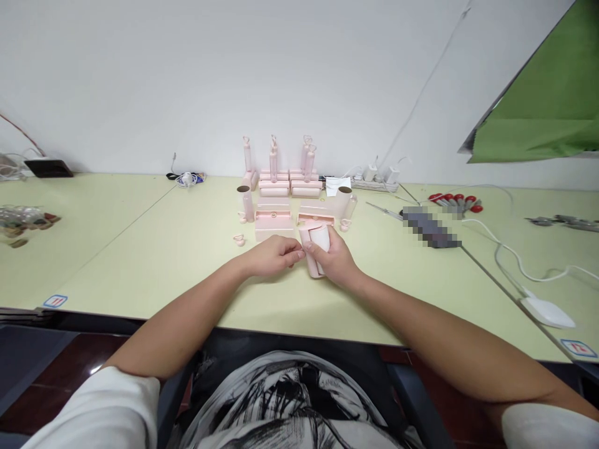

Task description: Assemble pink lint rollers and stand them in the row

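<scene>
My right hand grips a pink lint roller case with a white roll showing in its opening; the case stands tilted above the table. Beside its left side is my left hand, thumb and fingers pinched together; what they hold, if anything, is hidden. Just behind the hands lie an open pink case and another open pink case, the latter partly covered. Small pink ring-topped parts rest on the table. Two upright rolls with brown cores, a left roll and a right roll, flank the cases.
Several pink handles stand among pink cases near the wall. A power strip lies behind them. To the right are a pixelated dark object, red-handled tools and a white cable. Bagged items lie far left.
</scene>
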Demonstrator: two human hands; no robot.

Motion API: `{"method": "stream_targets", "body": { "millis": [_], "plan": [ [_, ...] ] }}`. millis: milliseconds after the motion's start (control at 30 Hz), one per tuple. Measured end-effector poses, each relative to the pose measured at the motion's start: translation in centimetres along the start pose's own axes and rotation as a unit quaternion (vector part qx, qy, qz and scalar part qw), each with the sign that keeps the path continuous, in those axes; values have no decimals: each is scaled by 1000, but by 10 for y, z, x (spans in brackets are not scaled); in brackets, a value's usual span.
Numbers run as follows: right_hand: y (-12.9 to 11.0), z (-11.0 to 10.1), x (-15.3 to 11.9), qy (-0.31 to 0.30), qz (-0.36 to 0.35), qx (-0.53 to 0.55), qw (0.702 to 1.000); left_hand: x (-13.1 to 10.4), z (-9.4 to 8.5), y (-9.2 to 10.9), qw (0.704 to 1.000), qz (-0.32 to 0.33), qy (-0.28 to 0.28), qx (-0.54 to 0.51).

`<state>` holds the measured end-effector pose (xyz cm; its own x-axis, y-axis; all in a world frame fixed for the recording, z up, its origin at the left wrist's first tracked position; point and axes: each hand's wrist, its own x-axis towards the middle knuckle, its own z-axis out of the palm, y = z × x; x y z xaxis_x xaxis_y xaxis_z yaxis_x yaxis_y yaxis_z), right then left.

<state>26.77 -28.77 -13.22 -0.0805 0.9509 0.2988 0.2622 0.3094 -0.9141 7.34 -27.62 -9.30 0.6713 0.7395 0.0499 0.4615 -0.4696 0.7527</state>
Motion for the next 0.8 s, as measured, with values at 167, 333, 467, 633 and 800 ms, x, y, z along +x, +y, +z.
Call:
{"method": "stream_targets", "body": {
  "millis": [167, 333, 467, 633, 800],
  "plan": [
    [-4, -2, 1, -13, -12, 2, 1000, 0, 2, -3, 1000, 15, 11, -2],
    [-14, -14, 9, -62, -20, 108, 992, -1, 1, -2, 997, 45, 19, -57],
    [-16, -20, 13, -53, 11, 191, 980, 1, 1, -3, 990, 36, 38, -134],
    [-11, -19, 13, -149, 63, 202, 966, 2, -3, -7, 975, -6, 83, -204],
    [-11, -19, 11, -206, 99, 309, 923, 3, -8, -12, 967, -23, 89, -238]
  ]
}}
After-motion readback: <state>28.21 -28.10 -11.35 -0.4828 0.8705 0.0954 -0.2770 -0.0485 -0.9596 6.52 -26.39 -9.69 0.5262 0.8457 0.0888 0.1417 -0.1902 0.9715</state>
